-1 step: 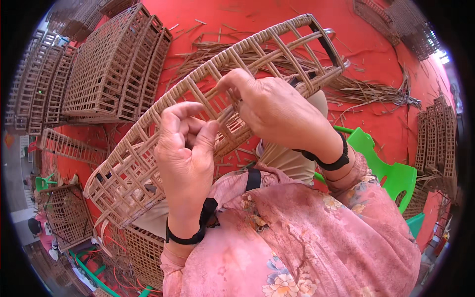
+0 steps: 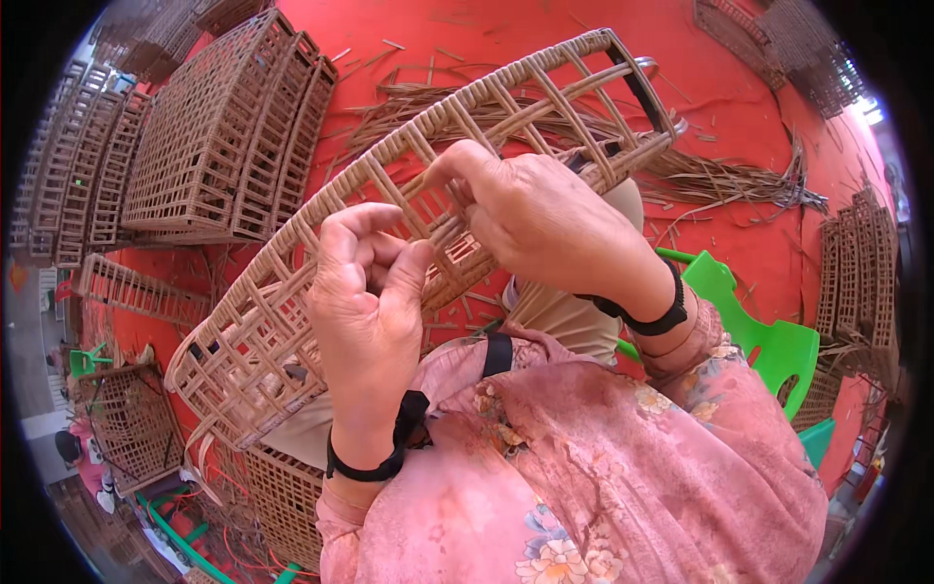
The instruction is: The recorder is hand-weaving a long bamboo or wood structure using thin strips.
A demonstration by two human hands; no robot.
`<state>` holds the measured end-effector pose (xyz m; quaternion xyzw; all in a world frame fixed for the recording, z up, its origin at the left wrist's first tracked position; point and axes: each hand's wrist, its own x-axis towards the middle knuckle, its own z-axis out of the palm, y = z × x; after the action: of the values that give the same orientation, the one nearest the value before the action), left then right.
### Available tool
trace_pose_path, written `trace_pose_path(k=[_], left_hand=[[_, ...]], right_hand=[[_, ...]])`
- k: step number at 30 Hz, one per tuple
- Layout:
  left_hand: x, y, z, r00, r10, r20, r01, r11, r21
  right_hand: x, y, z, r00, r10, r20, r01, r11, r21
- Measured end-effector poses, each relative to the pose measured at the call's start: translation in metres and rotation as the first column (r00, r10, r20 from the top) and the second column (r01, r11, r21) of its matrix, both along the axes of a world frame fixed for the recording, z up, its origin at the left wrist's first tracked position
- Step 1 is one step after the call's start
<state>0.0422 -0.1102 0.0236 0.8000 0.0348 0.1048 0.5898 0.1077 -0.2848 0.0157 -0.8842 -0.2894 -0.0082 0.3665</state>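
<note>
A long brown wicker basket [image 2: 243,331] lies tilted across my lap, its wrapped rim [image 2: 443,115] running from lower left to upper right. At the middle of its open lattice side, my left hand [image 2: 365,282] is closed, thumb and fingers bent round a wicker strip [image 2: 443,232]. My right hand [image 2: 545,209] is closed beside it, the index finger hooked over an upright of the lattice and the other fingertips hidden behind the hand. A dark metal frame bar [image 2: 637,92] shows at the basket's far right end.
Stacks of finished-looking wicker baskets [image 2: 219,127] stand at the left, with more at the right [image 2: 856,282]. Loose wicker strips [image 2: 730,180] and offcuts lie on the red floor covering [image 2: 545,19]. A green plastic chair [image 2: 749,321] is by my right elbow. Another person [image 2: 88,457] is at the far left.
My left hand has shifted very slightly to the right. The basket and my right hand stay almost in place.
</note>
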Motion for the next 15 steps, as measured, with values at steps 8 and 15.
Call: trace_pose_path(k=[8, 15], left_hand=[[0.009, -0.011, -0.007, 0.975, -0.003, 0.224, -0.097, 0.897, 0.432], [0.03, -0.056, -0.006, 0.938, -0.32, 0.136, 0.346, 0.894, -0.284]], right_hand=[[-0.003, -0.027, 0.012, 1.0, -0.014, 0.007, 0.012, 0.973, 0.232], [-0.016, -0.078, 0.048, 0.985, -0.166, -0.056, 0.172, 0.866, 0.47]])
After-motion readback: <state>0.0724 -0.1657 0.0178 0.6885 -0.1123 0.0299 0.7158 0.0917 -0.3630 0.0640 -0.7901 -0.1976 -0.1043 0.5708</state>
